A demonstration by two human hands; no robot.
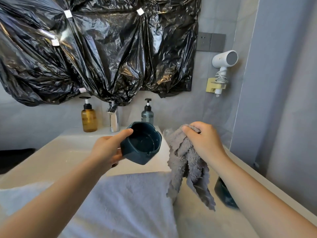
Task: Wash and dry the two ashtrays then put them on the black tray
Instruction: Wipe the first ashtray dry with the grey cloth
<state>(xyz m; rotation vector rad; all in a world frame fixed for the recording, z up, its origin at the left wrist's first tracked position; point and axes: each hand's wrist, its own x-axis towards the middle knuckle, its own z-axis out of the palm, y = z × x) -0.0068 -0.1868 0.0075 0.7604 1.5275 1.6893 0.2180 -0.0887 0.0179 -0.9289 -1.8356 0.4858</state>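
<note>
My left hand [107, 150] grips a dark teal ashtray [142, 143] by its rim, thumb on top, and holds it tilted above the white sink with its bowl facing me. My right hand [204, 140] is closed on a grey fluffy cloth [186, 162] that hangs down in folds just right of the ashtray, not touching it. A second dark teal ashtray [224, 194] sits on the counter at the lower right, partly hidden behind my right forearm. A dark strip at the far left edge [15, 158] could be the black tray; I cannot tell.
A white towel [120, 203] lies across the counter in front of me. Behind the sink [68, 152] stand a chrome tap [114, 120], an amber pump bottle [88, 118] and a grey-blue pump bottle [147, 113]. Black plastic sheeting [103, 48] covers the wall; a hair dryer [223, 64] hangs at right.
</note>
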